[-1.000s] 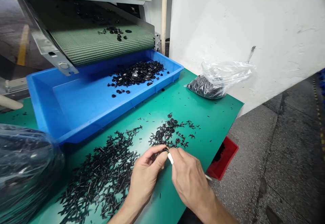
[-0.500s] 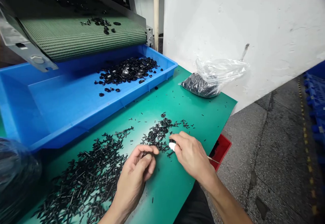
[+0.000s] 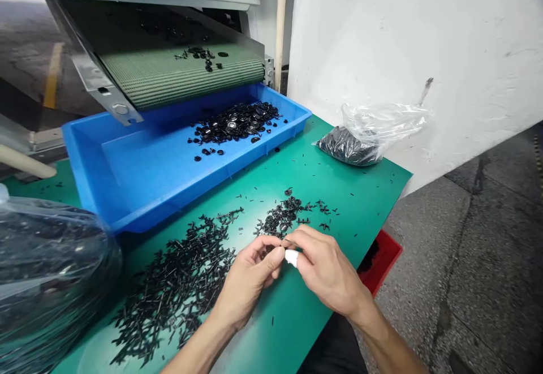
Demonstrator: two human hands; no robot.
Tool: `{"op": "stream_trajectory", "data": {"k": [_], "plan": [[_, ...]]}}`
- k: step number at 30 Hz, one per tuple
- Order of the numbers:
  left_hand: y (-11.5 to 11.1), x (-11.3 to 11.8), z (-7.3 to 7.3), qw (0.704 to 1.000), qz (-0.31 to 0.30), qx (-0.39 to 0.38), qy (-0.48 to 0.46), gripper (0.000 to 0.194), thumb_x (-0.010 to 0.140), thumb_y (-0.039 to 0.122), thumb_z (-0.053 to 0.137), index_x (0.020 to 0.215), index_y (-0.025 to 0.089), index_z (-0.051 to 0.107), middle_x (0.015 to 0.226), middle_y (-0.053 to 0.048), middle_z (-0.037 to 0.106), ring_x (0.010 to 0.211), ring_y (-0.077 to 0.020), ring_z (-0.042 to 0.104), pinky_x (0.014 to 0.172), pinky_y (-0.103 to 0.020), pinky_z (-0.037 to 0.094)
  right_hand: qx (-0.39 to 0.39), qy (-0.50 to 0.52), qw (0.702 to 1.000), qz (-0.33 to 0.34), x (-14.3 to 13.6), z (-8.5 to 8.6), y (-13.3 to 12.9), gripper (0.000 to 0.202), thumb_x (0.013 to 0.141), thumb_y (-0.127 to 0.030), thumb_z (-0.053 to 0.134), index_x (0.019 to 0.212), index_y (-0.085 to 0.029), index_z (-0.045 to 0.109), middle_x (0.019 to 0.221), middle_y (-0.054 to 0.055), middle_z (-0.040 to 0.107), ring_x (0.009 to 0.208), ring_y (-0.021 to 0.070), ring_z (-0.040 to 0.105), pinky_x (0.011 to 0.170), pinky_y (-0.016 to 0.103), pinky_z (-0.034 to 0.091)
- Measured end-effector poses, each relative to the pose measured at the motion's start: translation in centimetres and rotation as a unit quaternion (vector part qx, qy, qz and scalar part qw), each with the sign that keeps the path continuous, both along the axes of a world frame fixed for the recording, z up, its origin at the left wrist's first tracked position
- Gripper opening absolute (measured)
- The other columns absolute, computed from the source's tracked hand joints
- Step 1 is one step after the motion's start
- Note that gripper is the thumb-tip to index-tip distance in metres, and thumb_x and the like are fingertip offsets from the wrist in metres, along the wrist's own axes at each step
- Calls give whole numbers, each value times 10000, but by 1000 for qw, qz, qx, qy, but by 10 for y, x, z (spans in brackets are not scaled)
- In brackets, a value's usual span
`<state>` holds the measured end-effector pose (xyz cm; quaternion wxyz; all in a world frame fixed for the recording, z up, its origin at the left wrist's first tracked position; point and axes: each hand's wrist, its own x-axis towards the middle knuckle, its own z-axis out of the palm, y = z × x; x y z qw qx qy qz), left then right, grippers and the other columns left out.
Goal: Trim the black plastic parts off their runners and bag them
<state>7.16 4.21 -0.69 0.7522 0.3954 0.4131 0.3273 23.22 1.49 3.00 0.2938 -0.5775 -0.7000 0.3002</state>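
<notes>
My left hand (image 3: 254, 269) is closed in a pinch, thumb against the fingertips, just above the green table. Its fingertips meet those of my right hand (image 3: 331, 266), also pinched, with a white cover (image 3: 292, 257) on one digit. A small dark piece (image 3: 288, 241) shows between the fingertips; its exact shape is mostly hidden. Right behind the hands lies a small pile of black plastic parts (image 3: 286, 213), some round, some branched. To the left of my left hand spreads a larger heap of branched black plastic pieces (image 3: 182, 278).
A blue tray (image 3: 153, 196) holding round black parts sits under a green conveyor belt (image 3: 186, 82). A clear bag of black pieces (image 3: 352, 145) rests at the back right, a large filled bag (image 3: 55, 272) at the left. A red bin (image 3: 388, 258) stands below the table's right edge.
My two hands have come together, the right fingertips leaving the pile's edge to meet the left. The view has shifted left, showing more of the large bag.
</notes>
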Motion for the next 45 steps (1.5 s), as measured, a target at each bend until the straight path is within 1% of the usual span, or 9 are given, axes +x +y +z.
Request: {"op": "stream_trajectory", "data": {"k": [5, 11, 14, 18, 22, 26, 33, 40, 45], "plan": [[3, -2, 1, 998, 22, -35, -41, 271, 848, 335, 672, 1062, 170, 660, 597, 29, 521, 520, -70, 309, 459, -191, 189, 26, 16, 1000, 1, 1, -1, -5, 435, 781, 34, 342, 1064, -218, 557, 978, 20, 580, 865, 148, 548, 750, 260, 411], [3, 1, 2, 994, 69, -48, -71, 219, 802, 265, 728, 981, 163, 656, 721, -23, 633, 511, -55, 328, 431, -167, 202, 63, -125, 986, -87, -11, -11, -27, 252, 905, -72, 352, 962, -192, 566, 797, 31, 621, 683, 182, 570, 607, 292, 353], [2, 3, 3, 994, 76, -38, -70, 201, 781, 247, 749, 933, 164, 646, 716, -19, 647, 504, -50, 337, 423, -154, 217, 103, -161, 976, -106, -19, -16, -30, 234, 935, -90, 340, 899, -191, 549, 747, 29, 615, 665, 189, 576, 602, 300, 338], [-1, 2, 2, 994, 84, -28, -64, 189, 774, 245, 757, 902, 177, 634, 730, -17, 664, 506, -49, 362, 434, -149, 257, 108, -184, 971, -109, -25, -19, -27, 237, 938, -81, 340, 847, -201, 522, 740, 25, 602, 688, 198, 571, 609, 302, 342], [-4, 3, -1, 995, 84, -16, -42, 182, 782, 266, 751, 898, 180, 640, 641, 15, 624, 493, -51, 375, 456, -157, 292, 110, -181, 971, -108, -29, -17, -24, 229, 964, -100, 332, 960, -191, 542, 834, 45, 623, 768, 208, 584, 671, 308, 389], [-7, 4, -1, 994, 103, -4, -24, 180, 791, 280, 742, 908, 188, 640, 666, 18, 623, 502, -50, 396, 484, -164, 313, 113, -200, 968, -100, -31, -17, -25, 233, 965, -104, 342, 1010, -186, 555, 838, 49, 611, 766, 208, 579, 679, 315, 408], [-8, 4, -3, 994, 109, -24, -1, 202, 800, 322, 727, 943, 209, 643, 634, 46, 549, 467, -43, 306, 431, -170, 211, 72, -228, 966, -98, -30, -15, -29, 357, 930, -89, 433, 1247, -221, 529, 818, 29, 607, 711, 187, 607, 611, 289, 394], [-9, 8, -4, 992, 125, -13, 12, 216, 796, 327, 728, 945, 194, 648, 642, 40, 565, 464, -44, 323, 434, -167, 229, 98, -213, 964, -127, -32, -16, -24, 226, 971, -133, 380, 990, -196, 597, 787, 33, 630, 716, 182, 606, 622, 282, 365], [-11, 8, -2, 990, 138, -7, 8, 218, 779, 314, 741, 934, 192, 648, 632, 36, 577, 461, -52, 350, 437, -167, 257, 126, -238, 955, -123, -32, -20, -20, 230, 979, -151, 374, 955, -199, 597, 754, 27, 610, 687, 184, 580, 609, 289, 352]]}}
